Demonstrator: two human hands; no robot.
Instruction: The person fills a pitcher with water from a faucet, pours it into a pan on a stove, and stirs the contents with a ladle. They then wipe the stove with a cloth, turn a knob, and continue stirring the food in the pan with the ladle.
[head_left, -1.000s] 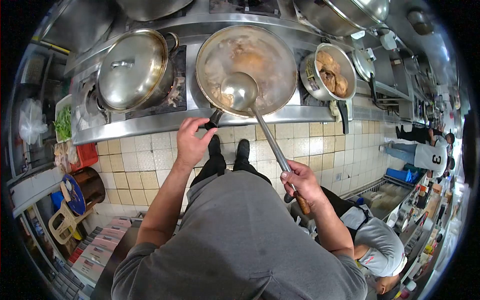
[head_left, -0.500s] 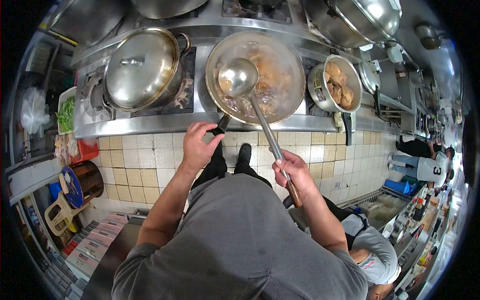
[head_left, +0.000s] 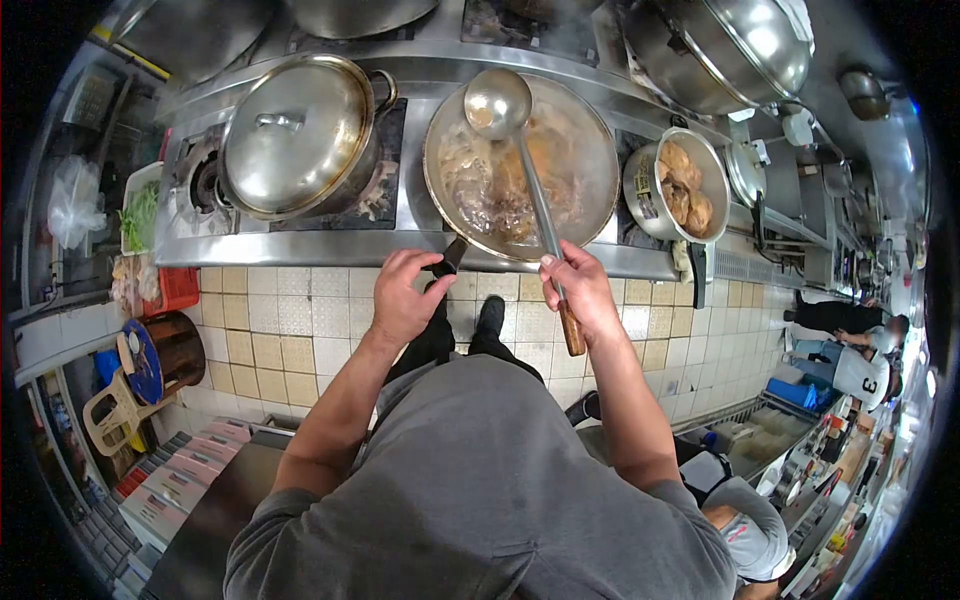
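A wide pan (head_left: 432,185) holds bubbling brown liquid and steams on the stove. Fingers and thumb of my left hand (head_left: 405,300) are closed about the end of its black handle (head_left: 453,255). In my right hand (head_left: 580,290) is a long metal ladle (head_left: 535,180), gripped on its shaft just above the wooden end. The ladle's round bowl (head_left: 497,104) is over the far left side of the pan, near the rim. What lies under the liquid is hard to make out through the steam.
A large lidded pot (head_left: 295,140) stands on the left burner. To the right, a smaller pot (head_left: 640,185) holds several brown pieces of food. Greens lie in a white bin (head_left: 140,205) at far left. A person (head_left: 750,525) in grey is close behind on my right.
The ladle's bowl has moved away from me and slightly right, toward the pan's far rim. My right hand moved forward with it. My left hand stays at the pan handle.
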